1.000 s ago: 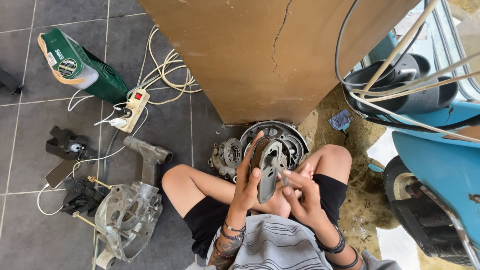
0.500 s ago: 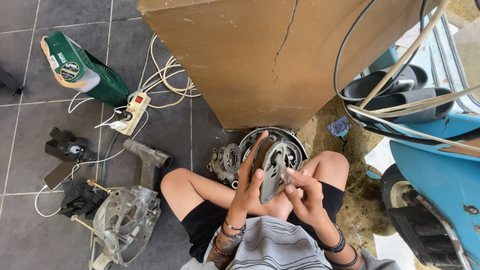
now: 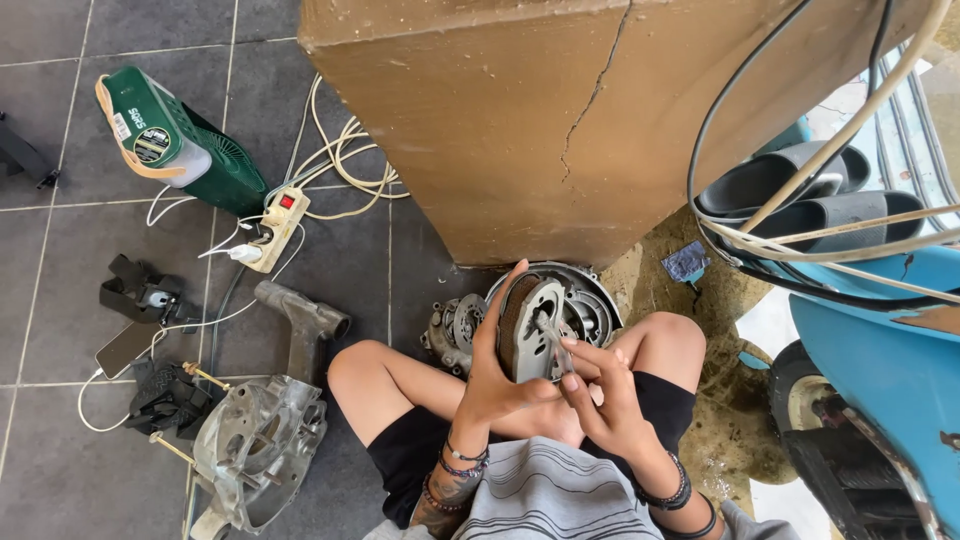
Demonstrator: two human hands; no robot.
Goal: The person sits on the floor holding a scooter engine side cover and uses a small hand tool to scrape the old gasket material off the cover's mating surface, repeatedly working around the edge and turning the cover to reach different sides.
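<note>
Currently the left hand [image 3: 497, 372] grips a grey metal brake-shoe-like part [image 3: 530, 328], fingers wrapped round its left edge, thumb across the lower face. The part is curved, with a dark ribbed friction band along the outer arc and a dull cast-metal face, scuffed. It is held upright over the lap, just in front of the round engine cover [image 3: 578, 300] on the floor. The right hand [image 3: 598, 392] pinches at the part's middle, index and thumb tips closed on a small fitting I can't make out.

Relative to the engine cover: a smaller geared assembly [image 3: 452, 330] sits just left, touching or nearly so. Further left stands a cast aluminium crankcase [image 3: 258, 440], matte and grimy, with a long neck. A white power strip [image 3: 276, 228] with looped cream cables lies up-left, with a green plastic box unit [image 3: 180, 150] beyond it. A cracked brown block [image 3: 600, 110] is directly behind. A blue scooter body [image 3: 880, 330] stands to the right, with black sandals [image 3: 800, 195] on it.

Versus half a second ago: same grip. The right hand's fingertips sit slightly further onto the part's face.
</note>
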